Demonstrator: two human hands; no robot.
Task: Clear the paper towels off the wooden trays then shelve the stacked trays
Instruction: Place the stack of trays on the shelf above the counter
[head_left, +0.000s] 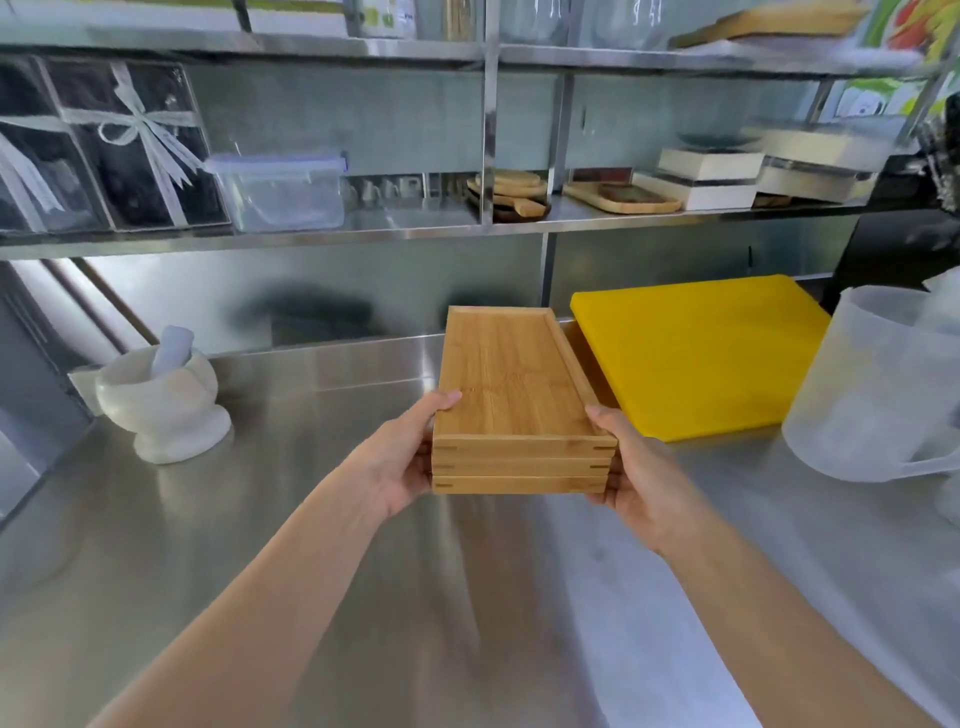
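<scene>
You have the stack of wooden trays (511, 395) at the centre of the frame, lifted clear of the steel counter (311, 519), with no paper towels on the top tray. Your left hand (402, 460) clasps the near left corner, thumb over the rim, and your right hand (631, 467) clasps the near right corner the same way, so both are closed on the stack and equally near it. The trays' long axis runs straight away from you, toward the lower shelf (415, 221) that crosses the upper half of the frame. That shelf lies above and beyond the far end of the stack (an open stretch sits just above centre, between the clear plastic container (283, 195) and the wooden boards (511, 195)). The coming move looks like a lift and an end-first push forward.
</scene>
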